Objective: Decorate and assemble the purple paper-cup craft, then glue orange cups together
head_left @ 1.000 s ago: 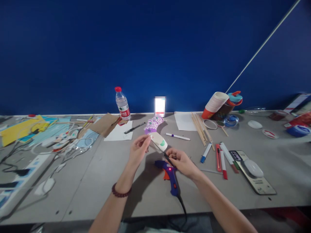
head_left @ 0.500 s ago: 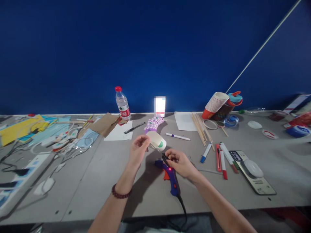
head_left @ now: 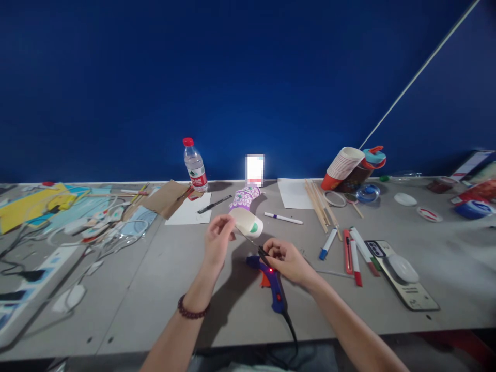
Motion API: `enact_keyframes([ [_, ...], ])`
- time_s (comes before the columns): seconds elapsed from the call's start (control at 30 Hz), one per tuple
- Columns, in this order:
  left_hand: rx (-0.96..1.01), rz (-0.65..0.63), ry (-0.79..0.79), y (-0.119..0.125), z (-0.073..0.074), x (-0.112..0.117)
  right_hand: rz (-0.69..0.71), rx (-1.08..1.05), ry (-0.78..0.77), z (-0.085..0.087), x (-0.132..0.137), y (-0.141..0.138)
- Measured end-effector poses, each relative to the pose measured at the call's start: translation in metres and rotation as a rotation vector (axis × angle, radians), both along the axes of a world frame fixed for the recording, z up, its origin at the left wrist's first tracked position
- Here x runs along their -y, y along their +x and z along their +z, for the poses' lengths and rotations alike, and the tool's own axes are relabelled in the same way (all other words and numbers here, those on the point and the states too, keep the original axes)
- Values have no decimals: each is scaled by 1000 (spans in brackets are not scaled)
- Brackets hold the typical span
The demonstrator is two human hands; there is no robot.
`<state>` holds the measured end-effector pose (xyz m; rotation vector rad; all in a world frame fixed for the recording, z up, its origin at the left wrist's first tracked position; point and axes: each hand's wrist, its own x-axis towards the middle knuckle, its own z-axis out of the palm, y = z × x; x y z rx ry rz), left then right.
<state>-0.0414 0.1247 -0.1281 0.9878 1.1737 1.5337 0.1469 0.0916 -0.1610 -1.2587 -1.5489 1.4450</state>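
Note:
My left hand is closed in a pinch at the left edge of a white cup with a green patch, tipped on its side. A thin grey line runs from these fingertips to a black-handled tool; whether the left fingers also grip it, I cannot tell. Around the black handle my right hand is closed; its tip is too small to name. Just below lies a blue glue gun with an orange trigger and a red light. Behind the white cup are purple-patterned paper cups.
Behind stand a water bottle and stacked paper cups. Wooden sticks, markers, a red cutter and a phone lie to the right. Cables and a power strip are at the left.
My left hand and the white cup have shifted slightly left. The right hand with the black-handled tool stays nearly in place, as does the glue gun.

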Motion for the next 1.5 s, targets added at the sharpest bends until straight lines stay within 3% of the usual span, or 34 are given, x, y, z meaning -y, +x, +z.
enact_keyframes([
  [0.2,58,146,55,-3,-1,-4,-10,46,52,2,-1,2],
  [0.4,46,115,80,-3,-7,-9,-23,-23,40,3,-2,5],
  [0.6,40,95,75,-3,-8,-10,-27,-221,-81,6,-2,8],
  [0.73,46,61,79,-1,-5,-7,-148,-390,-68,9,-5,7],
  [0.9,-28,-45,113,7,-6,0,-346,-352,-59,10,-12,6],
  [1.07,-310,-75,231,15,-14,12,-378,-349,-51,9,-14,4],
  [1.3,-939,-60,684,18,-23,16,-452,-277,19,1,-18,5],
  [1.4,-1036,-72,767,20,-24,16,-458,-254,93,-4,-19,7],
  [1.5,-1049,-29,793,22,-24,18,-487,-244,74,-6,-19,7],
])
